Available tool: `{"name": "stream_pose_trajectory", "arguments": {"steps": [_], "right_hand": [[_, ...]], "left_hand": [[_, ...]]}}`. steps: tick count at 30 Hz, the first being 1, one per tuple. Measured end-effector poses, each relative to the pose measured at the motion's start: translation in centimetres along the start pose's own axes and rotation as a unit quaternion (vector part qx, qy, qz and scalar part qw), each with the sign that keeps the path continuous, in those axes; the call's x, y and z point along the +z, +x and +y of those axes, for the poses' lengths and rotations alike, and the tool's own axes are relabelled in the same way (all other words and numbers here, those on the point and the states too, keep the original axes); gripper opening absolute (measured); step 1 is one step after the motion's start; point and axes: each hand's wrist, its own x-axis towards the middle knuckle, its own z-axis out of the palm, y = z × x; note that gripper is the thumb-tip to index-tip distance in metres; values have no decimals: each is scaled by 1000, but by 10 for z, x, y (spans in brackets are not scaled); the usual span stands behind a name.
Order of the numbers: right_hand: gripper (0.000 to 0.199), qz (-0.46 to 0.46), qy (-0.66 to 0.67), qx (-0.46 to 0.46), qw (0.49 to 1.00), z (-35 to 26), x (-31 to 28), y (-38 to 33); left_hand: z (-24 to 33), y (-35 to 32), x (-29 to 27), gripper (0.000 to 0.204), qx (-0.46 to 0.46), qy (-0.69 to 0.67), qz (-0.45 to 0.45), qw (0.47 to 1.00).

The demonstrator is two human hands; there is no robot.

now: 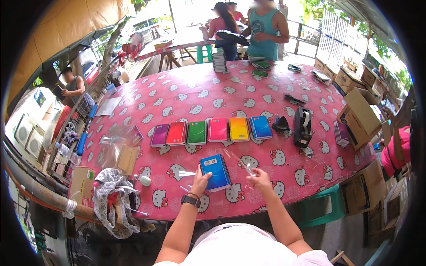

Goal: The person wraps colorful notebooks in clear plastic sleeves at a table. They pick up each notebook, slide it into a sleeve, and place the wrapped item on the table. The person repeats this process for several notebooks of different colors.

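Near the close edge of a pink table (262, 204), your left hand (200, 182) is gripping a blue notebook (215, 171) by its left side, thumb on the cover, while your right hand (260, 178), apart from it to the right, is pinching a small shiny thing (247, 167) too unclear to identify. Just beyond, a row of six notebooks (196, 132) is lying left of a black tape dispenser (303, 128), and a person in a blue top (265, 31) is standing at the far side.
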Motion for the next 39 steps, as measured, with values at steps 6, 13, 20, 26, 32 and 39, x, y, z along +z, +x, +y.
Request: {"name": "stream_pose_trajectory", "arguments": {"steps": [6,13,20,26,32,39], "right_hand": [[33,-66,-518,-407,749,-15,112,-49],[25,-224,-504,-443,707,7,101,-65],[43,49,-384,-220,896,-48,97,26],[44,-41,-442,-321,837,-58,122,98],[39,80,-283,-206,933,19,75,67],[55,-21,-369,-137,919,17,91,9]], "left_hand": [[18,-8,18,104,-113,-114,89,983],[61,-28,28,132,-51,186,67,979],[47,-32,15,109,3,122,45,991],[67,-32,12,103,-43,51,-5,998],[27,-23,19,100,12,51,26,998],[15,-15,32,88,27,62,70,995]]}}
